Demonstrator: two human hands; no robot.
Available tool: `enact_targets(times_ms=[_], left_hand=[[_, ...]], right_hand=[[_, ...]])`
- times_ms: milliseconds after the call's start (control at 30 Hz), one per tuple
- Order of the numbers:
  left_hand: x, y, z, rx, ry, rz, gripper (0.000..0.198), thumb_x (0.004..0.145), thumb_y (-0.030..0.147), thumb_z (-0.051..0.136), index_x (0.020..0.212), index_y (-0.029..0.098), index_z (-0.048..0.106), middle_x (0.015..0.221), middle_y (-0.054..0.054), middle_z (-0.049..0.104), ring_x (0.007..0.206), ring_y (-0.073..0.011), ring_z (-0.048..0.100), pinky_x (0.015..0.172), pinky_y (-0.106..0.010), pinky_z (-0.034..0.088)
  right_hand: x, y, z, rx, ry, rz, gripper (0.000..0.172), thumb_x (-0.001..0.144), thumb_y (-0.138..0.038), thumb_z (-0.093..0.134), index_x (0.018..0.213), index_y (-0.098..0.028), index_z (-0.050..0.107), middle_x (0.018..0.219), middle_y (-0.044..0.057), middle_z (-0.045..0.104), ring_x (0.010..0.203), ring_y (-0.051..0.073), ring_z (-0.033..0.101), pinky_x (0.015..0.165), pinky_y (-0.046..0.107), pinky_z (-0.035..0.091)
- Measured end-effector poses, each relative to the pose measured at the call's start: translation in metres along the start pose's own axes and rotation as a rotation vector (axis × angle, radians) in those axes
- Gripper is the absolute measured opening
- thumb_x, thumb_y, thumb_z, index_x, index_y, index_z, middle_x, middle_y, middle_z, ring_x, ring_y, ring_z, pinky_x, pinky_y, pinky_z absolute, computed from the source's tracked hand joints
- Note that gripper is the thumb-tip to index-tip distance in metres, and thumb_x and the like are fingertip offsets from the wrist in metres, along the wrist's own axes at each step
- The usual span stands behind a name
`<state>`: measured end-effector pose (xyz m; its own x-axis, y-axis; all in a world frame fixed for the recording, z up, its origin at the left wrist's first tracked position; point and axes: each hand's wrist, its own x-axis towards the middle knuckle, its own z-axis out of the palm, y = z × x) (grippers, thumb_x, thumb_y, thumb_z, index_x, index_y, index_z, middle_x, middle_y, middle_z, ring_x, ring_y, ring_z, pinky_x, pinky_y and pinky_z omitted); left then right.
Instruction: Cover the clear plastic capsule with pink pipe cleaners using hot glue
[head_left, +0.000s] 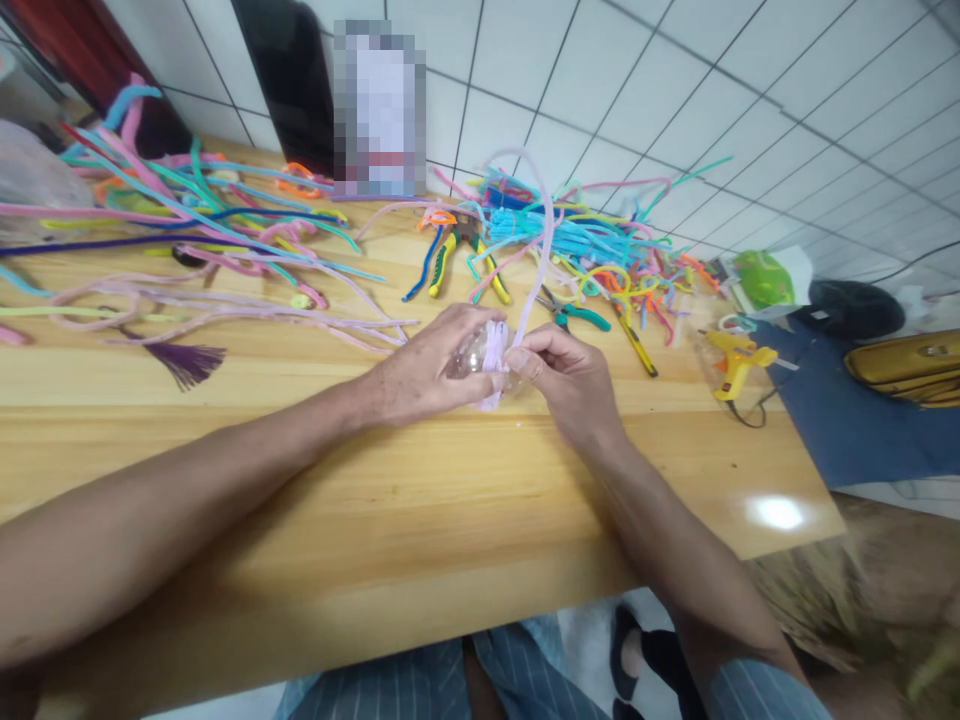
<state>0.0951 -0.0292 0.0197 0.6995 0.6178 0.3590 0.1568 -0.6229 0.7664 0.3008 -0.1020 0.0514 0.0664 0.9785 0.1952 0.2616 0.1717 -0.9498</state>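
A clear, rounded plastic piece (471, 352), perhaps a small bottle or ball, is held over the wooden table. Around its middle run bands of pale lilac pipe cleaner (493, 352). My left hand (424, 365) grips the clear piece from the left, thumb in front and fingers behind. My right hand (566, 375) is closed in a pinch at its right side, on the lilac pipe cleaner, whose loose length arches up and back above the hands. The far side of the clear piece is hidden by my fingers.
Loose coloured pipe cleaners (247, 215) spread over the left of the table (375, 540). Behind my hands lie yellow-green pliers (448, 262), teal-handled pliers (585, 317) and a bundle of blue pipe cleaners (562, 232). A yellow glue gun (739, 362) sits near the right edge, and a purple tassel (184, 358) at left.
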Motion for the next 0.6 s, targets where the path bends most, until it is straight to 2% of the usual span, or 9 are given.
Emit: enact_targets(times_ms=[133,233,400,600], left_hand=[[-0.0003,-0.0017,0.0021,0.032,0.022,0.035,0.064,0.089,0.040,0.073,0.148,0.024,0.053,0.145,-0.013,0.063,0.135,-0.0313,0.062,0.117,-0.048,0.053],[-0.0009,-0.0019,0.0029,0.036,0.034,0.044,0.067,0.088,0.041,0.075,0.148,0.024,0.053,0.146,-0.013,0.063,0.137,-0.0325,0.061,0.119,-0.049,0.052],[-0.0008,-0.0014,0.0035,0.007,0.035,0.040,0.062,0.091,0.045,0.076,0.147,0.026,0.055,0.145,-0.013,0.063,0.137,-0.0321,0.061,0.118,-0.050,0.052],[-0.0017,0.0000,0.0059,0.028,0.056,0.026,0.059,0.093,0.041,0.074,0.147,0.026,0.055,0.145,-0.013,0.064,0.134,-0.0306,0.062,0.117,-0.048,0.053]], right_hand=[[-0.0012,0.0001,0.0014,-0.019,0.022,0.001,0.038,0.083,-0.059,0.089,0.075,-0.024,0.077,0.074,-0.003,0.063,0.071,0.014,0.053,0.068,0.031,0.043],[-0.0020,-0.0008,0.0019,-0.016,0.024,0.002,0.038,0.083,-0.059,0.089,0.074,-0.024,0.076,0.074,-0.003,0.062,0.071,0.015,0.053,0.068,0.031,0.042],[-0.0030,-0.0023,0.0017,-0.044,0.019,0.002,0.039,0.084,-0.061,0.087,0.074,-0.025,0.076,0.075,-0.002,0.062,0.071,0.016,0.053,0.069,0.032,0.043],[-0.0034,-0.0012,0.0028,-0.034,0.035,0.009,0.035,0.084,-0.057,0.089,0.075,-0.025,0.077,0.074,-0.002,0.064,0.070,0.015,0.053,0.069,0.032,0.044]])
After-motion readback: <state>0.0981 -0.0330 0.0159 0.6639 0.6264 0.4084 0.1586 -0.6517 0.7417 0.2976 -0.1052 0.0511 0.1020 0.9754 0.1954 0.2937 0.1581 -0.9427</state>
